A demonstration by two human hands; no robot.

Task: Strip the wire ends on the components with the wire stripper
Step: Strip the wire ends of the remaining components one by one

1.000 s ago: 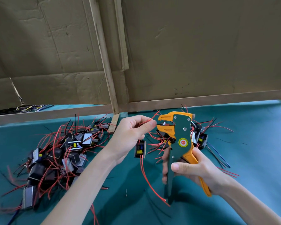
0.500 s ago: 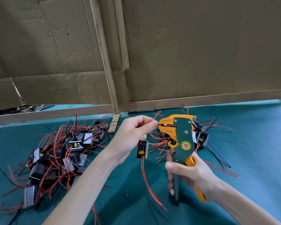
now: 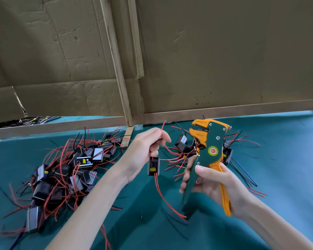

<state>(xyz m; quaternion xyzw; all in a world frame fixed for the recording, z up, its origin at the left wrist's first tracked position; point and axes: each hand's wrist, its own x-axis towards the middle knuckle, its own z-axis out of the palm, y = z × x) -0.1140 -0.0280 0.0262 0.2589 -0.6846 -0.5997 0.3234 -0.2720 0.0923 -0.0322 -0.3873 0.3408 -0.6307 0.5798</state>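
Teal cloth (image 3: 282, 159) covers our bench, with creased cardboard (image 3: 224, 60) propped up as a back wall and a wooden batten (image 3: 116, 60) leaning across it.

So, the wire stripper (image 3: 212, 150) is up in the air over the right half of the cloth, head up, orange jaws gaping and facing left. Our right hand (image 3: 215, 184) has its fingers and thumb wrapped round the two handles, green one in front, orange one toward the wrist.

Just left of that, our left hand (image 3: 143, 152) pinches a red wire (image 3: 162, 125) between thumb and fingers. The wire's tip pokes up above the knuckles, near the jaws but not in them. Can't tell from here whether that tip is bare yet, it's too small.

The component (image 3: 153, 166) that wire belongs to hangs right under the left hand. It's a little black box with yellow parts showing, and a couple more red leads (image 3: 160, 193) trail down from it toward the cloth.

Behind the stripper sits a small heap (image 3: 182, 141) of components with red and black wires sticking out everywhere. Off to the left there's a much bigger heap (image 3: 83, 159), black boxes all tangled in red wire, lying on the cloth well apart from both hands. Way back left, under the cardboard's edge, we can see a bundle of mixed-colour wires (image 3: 25, 120).
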